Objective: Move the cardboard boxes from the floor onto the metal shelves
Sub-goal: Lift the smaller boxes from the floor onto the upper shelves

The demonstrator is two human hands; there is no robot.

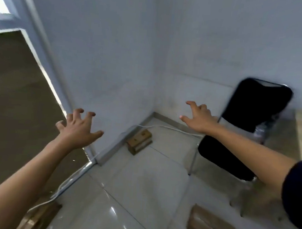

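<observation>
I hold both my arms out in front of me, up in the air. My left hand is at about 9 o'clock. Its fingers are spread wide and bent a bit at the tips, like a claw. It holds nothing. My right hand is at about 2 o'clock. Its fingers are spread too, with the thumb out to the side, and it holds nothing. The two hands are well apart. A dark sleeve covers the top of my right arm.

Below my hands is a shiny white tile floor. Three cardboard boxes sit on it. A small box is in the middle, right in the corner where two white walls meet. It touches or sits just beside the bottom of the wall. A flat box lies at about 5 o'clock, near the legs of a black chair. Another box is at about 7 o'clock, under my left arm, and I can see only part of it.

A white cable runs along the bottom of the wall, past the small box, and down the floor to the box at 7 o'clock. The chair stands at 3 o'clock, against the wall. Something see-through sits by the chair, but it is too blurry to tell what. A doorway is at 9 o'clock, with a brown floor past it.
</observation>
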